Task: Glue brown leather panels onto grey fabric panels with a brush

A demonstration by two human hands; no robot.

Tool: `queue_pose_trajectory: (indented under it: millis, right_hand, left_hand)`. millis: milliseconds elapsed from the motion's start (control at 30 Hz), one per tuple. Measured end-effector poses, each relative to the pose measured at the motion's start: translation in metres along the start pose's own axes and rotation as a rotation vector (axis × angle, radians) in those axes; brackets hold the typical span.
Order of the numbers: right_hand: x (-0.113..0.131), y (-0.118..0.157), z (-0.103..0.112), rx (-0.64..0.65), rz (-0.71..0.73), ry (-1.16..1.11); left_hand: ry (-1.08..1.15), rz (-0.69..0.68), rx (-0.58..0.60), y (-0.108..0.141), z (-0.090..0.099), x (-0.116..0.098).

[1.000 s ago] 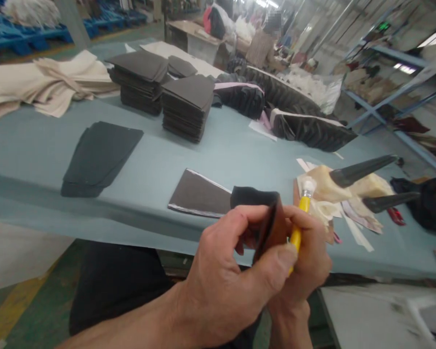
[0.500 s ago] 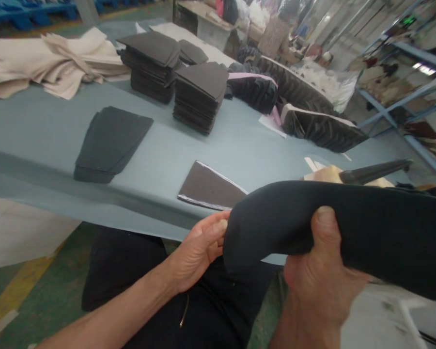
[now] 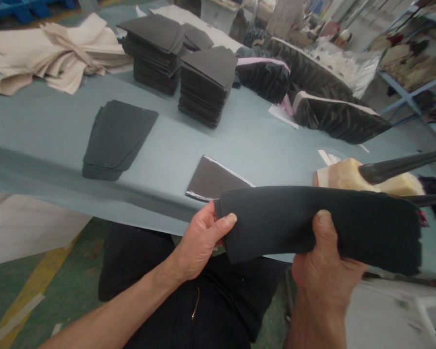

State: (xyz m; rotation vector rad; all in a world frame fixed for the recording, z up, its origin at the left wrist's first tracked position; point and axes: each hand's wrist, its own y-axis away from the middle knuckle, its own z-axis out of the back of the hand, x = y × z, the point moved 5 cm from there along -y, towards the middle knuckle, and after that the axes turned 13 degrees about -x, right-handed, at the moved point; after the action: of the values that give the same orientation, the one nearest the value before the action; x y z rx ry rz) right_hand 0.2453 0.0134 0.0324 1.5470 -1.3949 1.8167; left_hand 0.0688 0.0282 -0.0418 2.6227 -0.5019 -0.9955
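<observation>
Between my hands is a dark sheet-like piece [image 3: 276, 218], seemingly several layers thick, held above the table's front edge. My left hand [image 3: 207, 237] pinches its left end, thumb on top and fingers behind. My right hand [image 3: 327, 257] grips it near the middle, the thumb pressed on its face and the other fingers hidden underneath. Just behind it on the table lies a brown-black cut piece [image 3: 218, 178] with whitish edges, partly covered by what I hold. Farther left is a low pile of dark cut pieces [image 3: 119, 135].
Two tall stacks of dark pieces [image 3: 207, 87] stand toward the back of the blue-grey table [image 3: 254, 140]. Beige fabric [image 3: 58, 53] lies at the far left. Bundled dark strips [image 3: 337, 116] sit at the back right. Brushes with dark handles [image 3: 403, 165] rest on yellowish blocks at the right.
The held piece has flattened; its left end no longer curls down. My left thumb now lies over that end. The view has shifted slightly, moving the table items rightward.
</observation>
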Motion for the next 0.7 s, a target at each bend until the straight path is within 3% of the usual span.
queue_pose_trajectory:
  millis: [100, 333, 567, 700]
  right_hand:
    - [-0.012, 0.002, 0.005, -0.047, -0.047, 0.04]
    - [-0.028, 0.018, 0.008, -0.156, -0.157, 0.11]
    - [-0.037, 0.016, 0.008, -0.195, -0.198, 0.097]
    - [-0.037, 0.009, 0.01, -0.223, -0.171, 0.121]
  left_hand:
    - [-0.023, -0.02, 0.01, 0.001, 0.002, 0.003]
    - [0.022, 0.123, -0.016, 0.008, 0.009, 0.028]
    - [-0.201, 0.07, -0.09, 0.005, 0.016, 0.035]
    - [-0.304, 0.006, -0.153, 0.001, 0.023, 0.024]
